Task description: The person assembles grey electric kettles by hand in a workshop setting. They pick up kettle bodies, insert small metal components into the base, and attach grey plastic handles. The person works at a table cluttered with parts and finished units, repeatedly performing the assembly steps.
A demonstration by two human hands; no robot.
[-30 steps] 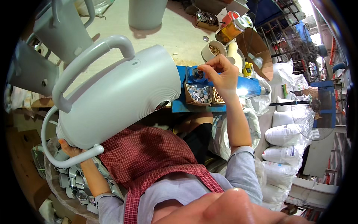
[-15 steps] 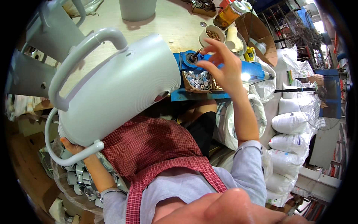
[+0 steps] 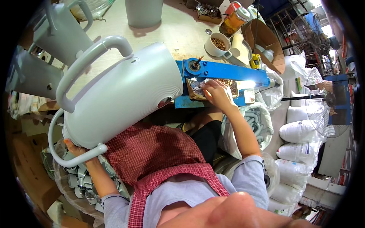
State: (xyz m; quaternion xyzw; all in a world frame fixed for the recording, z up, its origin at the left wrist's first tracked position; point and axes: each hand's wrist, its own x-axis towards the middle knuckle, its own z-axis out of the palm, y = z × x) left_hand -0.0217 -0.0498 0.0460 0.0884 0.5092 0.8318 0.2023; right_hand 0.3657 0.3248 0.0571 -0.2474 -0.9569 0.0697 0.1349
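A large pale grey plastic jug body (image 3: 125, 95) with a curved side handle (image 3: 81, 62) lies tilted across my lap, its ringed end against the blue machine arm (image 3: 228, 71). My left hand (image 3: 77, 149) grips the lower end near the thin curved bar (image 3: 76, 162); most of its fingers are hidden. My right hand (image 3: 219, 95) reaches into a small box of metal washers (image 3: 195, 86) below the blue arm, fingertips pinched together among the pieces. Whatever they hold is too small to make out. A copper-coloured pin (image 3: 198, 61) stands up from the round blue fitting.
Behind the arm are a white mug of small brass parts (image 3: 217, 44), a jar (image 3: 232, 22) and a yellow tape measure (image 3: 255, 60). Other grey jug bodies (image 3: 62, 34) stand at left. A sack of grey parts (image 3: 253, 125) sits right, with stacked white sacks (image 3: 294, 131) beyond.
My right hand has come down from above the blue arm into the box of washers, its fingers closing. The left hand keeps its hold on the jug body. The view has shifted slightly.
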